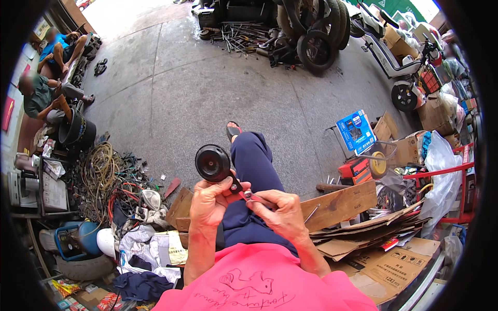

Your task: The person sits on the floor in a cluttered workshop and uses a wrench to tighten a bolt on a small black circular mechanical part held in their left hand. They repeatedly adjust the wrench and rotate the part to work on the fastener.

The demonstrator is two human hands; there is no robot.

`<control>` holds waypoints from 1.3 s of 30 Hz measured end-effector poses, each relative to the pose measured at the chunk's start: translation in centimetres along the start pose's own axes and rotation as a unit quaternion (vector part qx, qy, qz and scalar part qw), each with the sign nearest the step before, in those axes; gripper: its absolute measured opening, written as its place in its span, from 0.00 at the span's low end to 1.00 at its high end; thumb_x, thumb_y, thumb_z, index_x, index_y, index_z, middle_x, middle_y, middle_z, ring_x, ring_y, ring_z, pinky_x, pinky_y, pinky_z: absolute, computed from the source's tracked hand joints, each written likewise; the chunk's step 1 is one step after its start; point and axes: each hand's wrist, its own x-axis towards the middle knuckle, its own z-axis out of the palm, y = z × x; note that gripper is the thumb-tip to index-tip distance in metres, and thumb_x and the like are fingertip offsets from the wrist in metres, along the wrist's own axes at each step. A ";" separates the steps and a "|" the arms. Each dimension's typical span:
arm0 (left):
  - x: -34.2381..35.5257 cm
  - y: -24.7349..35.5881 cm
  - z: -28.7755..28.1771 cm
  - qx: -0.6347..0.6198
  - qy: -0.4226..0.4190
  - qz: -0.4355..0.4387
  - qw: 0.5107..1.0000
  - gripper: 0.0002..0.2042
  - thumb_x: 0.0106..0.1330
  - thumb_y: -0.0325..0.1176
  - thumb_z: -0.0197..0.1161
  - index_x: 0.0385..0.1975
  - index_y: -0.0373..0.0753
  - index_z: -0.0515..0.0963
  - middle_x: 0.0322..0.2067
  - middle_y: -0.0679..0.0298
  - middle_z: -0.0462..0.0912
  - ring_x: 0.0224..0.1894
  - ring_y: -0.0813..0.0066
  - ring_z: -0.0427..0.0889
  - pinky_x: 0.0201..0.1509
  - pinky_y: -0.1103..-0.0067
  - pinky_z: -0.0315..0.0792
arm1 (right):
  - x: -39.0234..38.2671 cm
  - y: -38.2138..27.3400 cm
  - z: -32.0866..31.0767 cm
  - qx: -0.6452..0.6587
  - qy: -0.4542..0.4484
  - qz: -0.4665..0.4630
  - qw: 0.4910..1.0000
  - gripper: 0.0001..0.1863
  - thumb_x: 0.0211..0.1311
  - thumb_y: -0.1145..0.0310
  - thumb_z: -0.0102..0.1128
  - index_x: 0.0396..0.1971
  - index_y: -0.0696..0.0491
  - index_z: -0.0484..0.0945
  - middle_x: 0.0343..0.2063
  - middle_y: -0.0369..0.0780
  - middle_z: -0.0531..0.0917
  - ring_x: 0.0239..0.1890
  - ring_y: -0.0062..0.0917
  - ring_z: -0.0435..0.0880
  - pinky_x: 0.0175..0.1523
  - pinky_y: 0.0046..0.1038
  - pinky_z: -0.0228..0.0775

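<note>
My left hand [210, 199] grips a round black horn [211, 161] by its black metal bracket, with the disc facing up above my thumb and fingers. My right hand [275, 210] is closed, thumb and fingers pinching at a small silver bolt or nut [248, 193] at the bracket's end. A thin red piece [243, 197], perhaps a wire or strip, runs between my two hands. Both hands are held over my dark blue trousers, just above the pink shirt.
Two people [46, 103] sit at the left beside a black bucket [75, 132]. Tangled cables [104, 176] lie below them. Tires [316, 51] stand at the back, a white scooter [389, 59] at right. Wooden boards [342, 202], cardboard [389, 274] and a blue box [355, 132] surround my right side.
</note>
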 end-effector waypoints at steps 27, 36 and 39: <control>-2.2 1.0 0.9 0.226 -0.130 0.153 0.953 0.07 0.53 0.23 0.68 0.31 0.30 0.80 0.30 0.59 0.83 0.31 0.75 0.81 0.33 0.80 0.74 | -1.1 -4.2 -0.2 0.145 -0.048 0.022 0.988 0.04 0.60 0.75 0.63 0.32 0.61 0.81 0.21 0.33 0.81 0.22 0.09 0.70 0.25 0.15 0.60; -1.7 0.3 1.4 0.184 -0.129 0.077 0.971 0.09 0.59 0.23 0.59 0.39 0.31 0.79 0.35 0.63 0.83 0.37 0.79 0.80 0.41 0.81 0.73 | -1.4 -0.8 0.7 0.367 -0.057 0.129 0.919 0.09 0.61 0.77 0.61 0.39 0.64 0.81 0.27 0.38 0.84 0.29 0.19 0.83 0.38 0.20 0.76; -1.7 0.3 1.5 0.175 -0.132 0.057 0.974 0.14 0.59 0.27 0.55 0.45 0.30 0.77 0.39 0.59 0.82 0.39 0.75 0.78 0.42 0.78 0.71 | -1.2 -0.6 0.7 0.356 -0.052 0.125 0.925 0.09 0.61 0.76 0.62 0.39 0.64 0.81 0.28 0.38 0.84 0.30 0.20 0.83 0.39 0.21 0.78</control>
